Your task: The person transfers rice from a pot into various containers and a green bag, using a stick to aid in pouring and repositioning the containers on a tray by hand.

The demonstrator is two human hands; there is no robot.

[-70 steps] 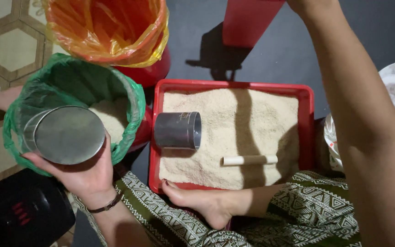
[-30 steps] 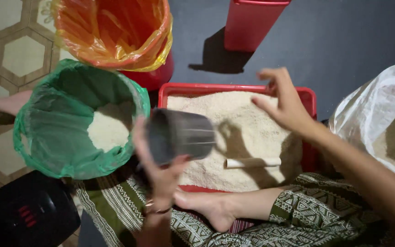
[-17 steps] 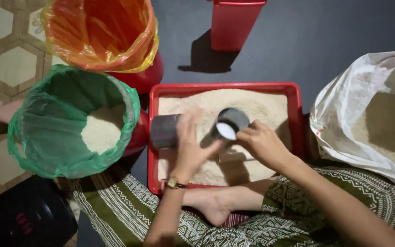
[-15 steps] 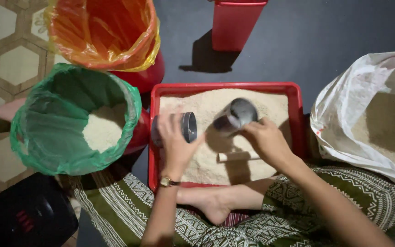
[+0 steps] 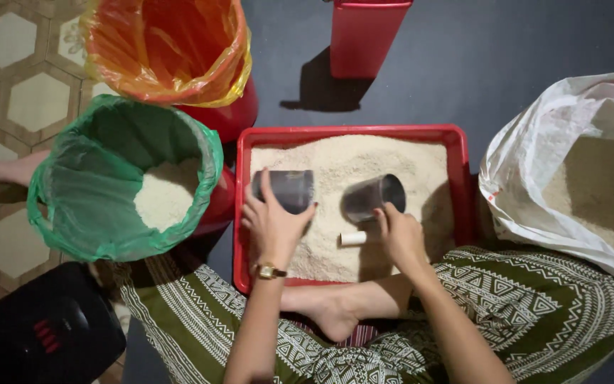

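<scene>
Hands [image 5: 335,231] over grain-filled red tray [image 5: 353,132], possibly rice.

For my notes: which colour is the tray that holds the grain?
Red, seen clearly in the head view: the tray.

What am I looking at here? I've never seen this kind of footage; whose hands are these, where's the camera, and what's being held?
There is no machine: a seated person works with two bare hands. The one camera sits on their head and looks straight down, so the arms come in from the bottom edge.

The left hand, with a wristwatch, grips a dark cup lying on its side. The right hand holds a second metal cup, tilted. Both are over a red tray filled with pale grain. A small white tube lies on the grain between the hands.

Left of the tray stands a bucket with a green liner, partly filled with grain; behind it is one with an orange liner. At the right is an open white sack of grain. The person's bare foot rests below the tray.
</scene>
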